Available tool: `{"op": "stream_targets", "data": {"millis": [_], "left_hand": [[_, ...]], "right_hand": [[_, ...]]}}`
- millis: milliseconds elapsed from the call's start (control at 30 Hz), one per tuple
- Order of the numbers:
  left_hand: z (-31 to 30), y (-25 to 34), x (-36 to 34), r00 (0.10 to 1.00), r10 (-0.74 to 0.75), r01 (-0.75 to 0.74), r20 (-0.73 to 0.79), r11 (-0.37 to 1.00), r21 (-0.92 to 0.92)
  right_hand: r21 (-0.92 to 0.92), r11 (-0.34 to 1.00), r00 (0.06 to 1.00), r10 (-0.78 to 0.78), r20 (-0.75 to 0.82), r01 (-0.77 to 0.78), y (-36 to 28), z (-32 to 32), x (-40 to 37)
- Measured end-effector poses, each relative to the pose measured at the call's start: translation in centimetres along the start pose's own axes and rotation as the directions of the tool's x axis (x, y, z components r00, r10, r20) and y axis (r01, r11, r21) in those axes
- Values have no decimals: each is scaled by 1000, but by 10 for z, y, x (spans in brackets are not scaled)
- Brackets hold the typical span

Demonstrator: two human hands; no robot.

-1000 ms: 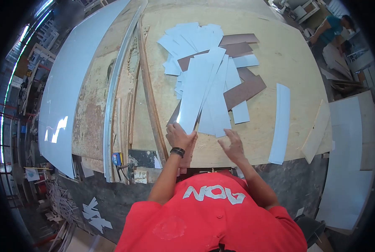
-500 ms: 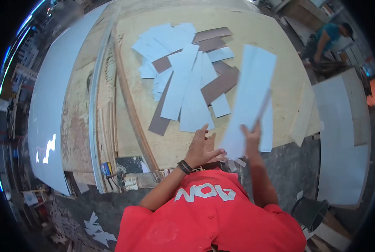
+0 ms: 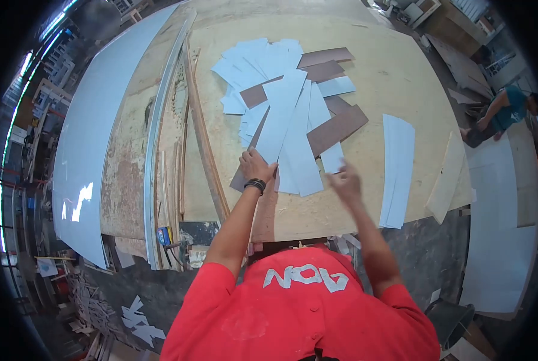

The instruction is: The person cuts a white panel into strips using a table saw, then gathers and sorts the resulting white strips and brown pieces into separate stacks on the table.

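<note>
My left hand (image 3: 258, 166), with a dark band at the wrist, grips the near end of a long white strip (image 3: 284, 111) on top of a loose pile. Its fingers are bent over the strip's edge. My right hand (image 3: 345, 183) is smeared by motion, close to a short white piece (image 3: 333, 157) at the pile's near right, and its fingers do not show clearly. Brown strips (image 3: 338, 130) lie among the white ones, some face down or crossing. Off to the right, a few long white strips (image 3: 398, 171) lie stacked together on the wooden table (image 3: 365, 210).
A long wooden bar (image 3: 203, 138) and a metal rail (image 3: 154, 144) run along the table's left side. Beyond them is a glossy white sheet (image 3: 94, 150). A pale wooden offcut (image 3: 443, 180) lies near the right edge. A person (image 3: 507, 114) bends over white boards at far right.
The white strip in my right hand has been let go onto the stack at right. Both hands have moved to the pile, the left now gripping a strip. The other person has shifted.
</note>
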State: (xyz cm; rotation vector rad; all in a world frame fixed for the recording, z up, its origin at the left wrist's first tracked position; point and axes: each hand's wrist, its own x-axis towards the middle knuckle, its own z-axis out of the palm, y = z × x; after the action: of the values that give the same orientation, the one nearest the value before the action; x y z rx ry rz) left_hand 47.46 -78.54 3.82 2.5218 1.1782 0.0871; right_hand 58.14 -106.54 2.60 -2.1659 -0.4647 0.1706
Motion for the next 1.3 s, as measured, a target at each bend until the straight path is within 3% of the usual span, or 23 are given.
{"op": "stream_targets", "data": {"millis": [67, 100, 133, 167, 233, 267, 333, 467, 600, 667, 700, 767, 800, 867, 900, 967, 1100, 1167, 1200, 1267, 1300], "left_hand": [[10, -6, 7, 1000, -25, 25, -3, 1000, 4], [17, -17, 12, 1000, -2, 0, -18, 994, -107], [14, -26, 18, 999, 15, -23, -41, 976, -216], [12, -37, 21, 999, 12, -21, -43, 977, -214], [3, -54, 15, 969, 115, 59, 220, 756, -652], [4, -57, 7, 969, 109, 65, 223, 756, -652], [1, -52, -20, 939, 193, 234, 286, 250, -939], [26, -47, -49, 910, 202, 289, 362, 316, -903], [36, -32, -74, 873, 200, 409, 445, 197, -891], [39, -27, -82, 877, 193, 449, 440, -5, -894], [42, -29, -82, 876, 195, 451, 441, -3, -893], [48, -33, -82, 890, 149, 406, 430, 166, -899], [50, -32, -83, 890, 149, 406, 430, 165, -899], [51, -33, -85, 887, 150, 410, 437, 181, -894], [53, -34, -86, 888, 149, 408, 435, 182, -895], [59, -34, -87, 874, 188, 422, 447, 162, -892], [31, -13, -104, 863, 161, 453, 478, 171, -875], [35, -12, -109, 901, 144, 343, 409, 341, -876], [39, -12, -112, 900, 146, 343, 410, 342, -875], [46, -10, -117, 954, 124, 205, 271, 388, -899], [43, -7, -120, 956, 128, 198, 265, 387, -900]], "right_hand": [[-332, 920, 978, -192, 83, 209, -64, 25, -4], [-331, 920, 978, -192, 83, 209, -77, 36, -6], [-416, 900, 989, -91, 115, 132, -87, 47, -4], [-501, 863, 991, 14, 136, 56, -93, 52, -3], [-454, 891, 987, 71, 142, 1, -82, 56, 3], [-409, 911, 979, 132, 152, -59, -76, 59, 3], [-421, 904, 982, 137, 133, -69, -76, 63, 2], [-420, 901, 978, 176, 113, -113, -83, 56, 9], [-337, 935, 979, 158, 131, -106, -57, 55, 11], [-353, 927, 980, 175, 95, -131, -71, 48, -1], [-353, 926, 980, 177, 93, -134, -70, 49, -6], [-445, 896, 986, 65, 156, 12, -69, 50, -15], [-445, 895, 986, 64, 157, 12, -69, 50, -17], [-404, 912, 997, 72, -3, -67, -71, 52, -20], [-402, 913, 998, 70, -2, -65, -67, 52, -20], [-88, 954, 937, 297, 185, -285, -57, 44, -15], [114, 949, 923, 253, 289, -295, 1, 56, -24], [286, 892, 915, 260, 309, -350, 7, 55, -35], [287, 891, 915, 262, 307, -351, 4, 51, -41], [484, 712, 853, 342, 395, -509, -12, 38, -51], [488, 713, 857, 336, 391, -503, -18, 35, -55]]}}
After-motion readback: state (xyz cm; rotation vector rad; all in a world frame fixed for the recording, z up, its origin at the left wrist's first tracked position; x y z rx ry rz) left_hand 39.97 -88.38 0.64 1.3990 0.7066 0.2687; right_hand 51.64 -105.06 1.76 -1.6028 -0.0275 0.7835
